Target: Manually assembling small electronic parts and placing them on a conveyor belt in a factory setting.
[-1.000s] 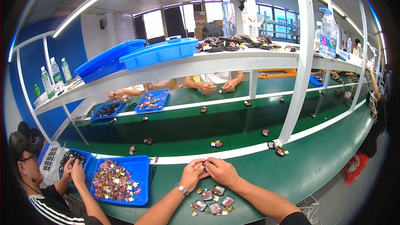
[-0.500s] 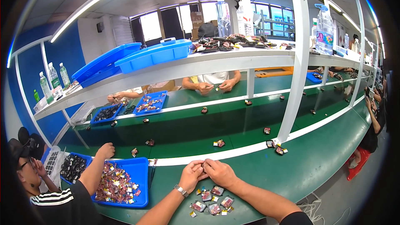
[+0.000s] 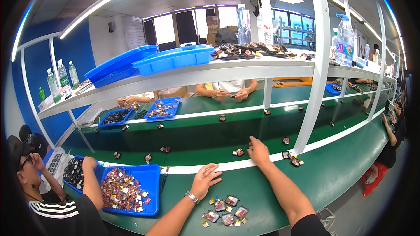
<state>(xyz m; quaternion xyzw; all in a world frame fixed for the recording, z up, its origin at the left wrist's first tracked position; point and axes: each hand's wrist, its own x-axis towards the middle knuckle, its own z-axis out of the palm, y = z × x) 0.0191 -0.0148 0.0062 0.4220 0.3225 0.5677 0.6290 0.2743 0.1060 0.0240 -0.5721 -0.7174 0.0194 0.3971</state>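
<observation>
Along the green worktop (image 3: 332, 170), a white post (image 3: 316, 74) stands near the right hand (image 3: 259, 152), its grip unclear; left hand (image 3: 204, 181) spread, empty.

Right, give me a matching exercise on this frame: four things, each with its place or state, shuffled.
1. Left hand
2. Right hand
3. Nearest blue tray
4. Grey-and-red devices

A. Clustered on the near green bench
B. Stretched out over the dark green belt
C. Holding a heap of small parts
D. Open

Pairs: 1-D, 2-B, 3-C, 4-A.
</observation>
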